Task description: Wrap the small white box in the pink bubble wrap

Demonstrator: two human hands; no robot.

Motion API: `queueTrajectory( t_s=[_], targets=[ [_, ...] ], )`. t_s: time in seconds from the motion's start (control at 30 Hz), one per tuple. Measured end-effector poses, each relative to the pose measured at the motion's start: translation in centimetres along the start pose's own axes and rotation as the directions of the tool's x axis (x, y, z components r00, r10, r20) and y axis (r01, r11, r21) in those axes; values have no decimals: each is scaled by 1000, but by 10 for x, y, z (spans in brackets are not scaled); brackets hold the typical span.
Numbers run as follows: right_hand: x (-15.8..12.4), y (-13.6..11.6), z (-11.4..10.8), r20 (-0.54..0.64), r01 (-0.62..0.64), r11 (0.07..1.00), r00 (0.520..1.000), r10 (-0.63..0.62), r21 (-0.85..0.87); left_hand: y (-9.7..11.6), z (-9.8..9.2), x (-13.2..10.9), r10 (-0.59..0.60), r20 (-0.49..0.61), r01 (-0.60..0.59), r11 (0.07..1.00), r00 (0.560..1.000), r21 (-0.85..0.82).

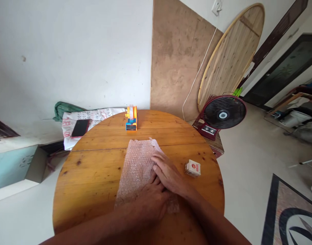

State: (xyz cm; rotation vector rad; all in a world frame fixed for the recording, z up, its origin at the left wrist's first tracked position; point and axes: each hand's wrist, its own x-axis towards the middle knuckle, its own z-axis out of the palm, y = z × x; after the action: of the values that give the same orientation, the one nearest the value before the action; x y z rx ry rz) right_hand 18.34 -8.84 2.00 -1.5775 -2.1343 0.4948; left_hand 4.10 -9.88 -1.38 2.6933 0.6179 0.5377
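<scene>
A sheet of bubble wrap (138, 160) lies lengthwise on the round wooden table (89, 177), its near end partly covered by my arms. My right hand (168, 173) rests on the wrap's right edge with fingers stretched out and pointing to the upper left. Just below it, my left hand (153, 197) lies across the wrap, palm down. Its fingers reach toward the right hand and are partly hidden by it, but they look extended. Neither hand shows anything gripped.
An orange and blue tape dispenser (131, 119) stands near the table's far edge. A small white box with red print (193, 168) sits right of my hands. Beyond the table are a dark red fan (223, 114) and a phone (80, 128) on a white sack (102, 115).
</scene>
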Motion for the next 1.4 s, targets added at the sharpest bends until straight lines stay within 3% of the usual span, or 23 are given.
queueTrajectory(
  t_s=[0.07,0.13,0.27,0.33,0.47,0.57,0.67,0.87,1.13,1.27,1.4],
  targets=[
    [5,22,4,-55,-40,999,998,38,-33,-1,-7,2,53,50,-46,990,997,-130],
    [5,37,6,-80,-48,996,996,43,-68,-3,-13,6,38,32,-28,965,999,-262],
    [4,43,8,-87,-13,992,996,2,-126,-18,-19,8,-116,-141,53,922,983,-384],
    [4,42,8,-81,5,990,997,-17,-142,-32,-23,7,-184,-178,130,952,967,-278],
    [6,41,7,-53,10,987,998,-18,-162,-62,-32,3,-286,-144,289,957,947,-2],
    [5,42,5,-58,-7,986,998,-3,-169,-76,-35,2,-302,-98,311,946,948,94],
    [3,44,5,-91,-16,981,996,-1,-192,-78,-35,2,-320,-81,328,935,944,136],
    [1,42,4,-120,-33,964,993,1,-266,-72,-40,3,-435,-115,450,859,893,244],
    [1,39,0,-85,-56,944,996,30,-324,-70,-42,5,-379,-111,395,884,918,248],
    [0,37,-2,-90,-56,936,996,27,-348,-61,-38,5,-236,-13,234,954,972,187],
    [0,34,-4,-95,-61,921,995,27,-384,-56,-35,2,-167,111,148,976,980,158]
  ],
)
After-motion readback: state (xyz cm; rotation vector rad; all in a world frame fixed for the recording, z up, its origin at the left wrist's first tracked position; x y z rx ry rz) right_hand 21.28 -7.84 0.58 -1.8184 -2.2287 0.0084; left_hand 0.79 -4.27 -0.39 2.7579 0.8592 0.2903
